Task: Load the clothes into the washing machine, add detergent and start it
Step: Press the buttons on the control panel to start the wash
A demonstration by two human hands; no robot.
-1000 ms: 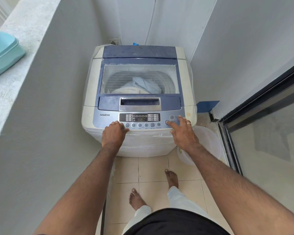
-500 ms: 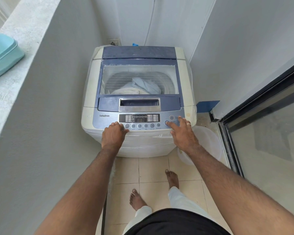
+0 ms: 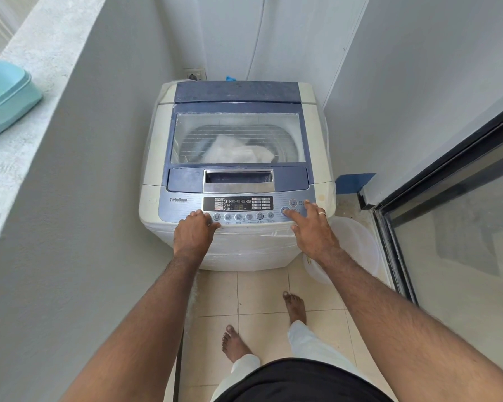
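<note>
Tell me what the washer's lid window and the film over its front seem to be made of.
The see-through lid window of the white and blue top-loading washing machine looks like clear rigid plastic or glass, a little hazy: the drum ribs and white laundry show through. The wrinkled clear film looks like thin plastic wrap: glossy, creased.

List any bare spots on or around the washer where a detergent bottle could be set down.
Free: the washing machine top's cream side strips flanking the closed lid, and floor tiles in front. Crowded: the control panel, with the left hand and right hand on it.
</note>
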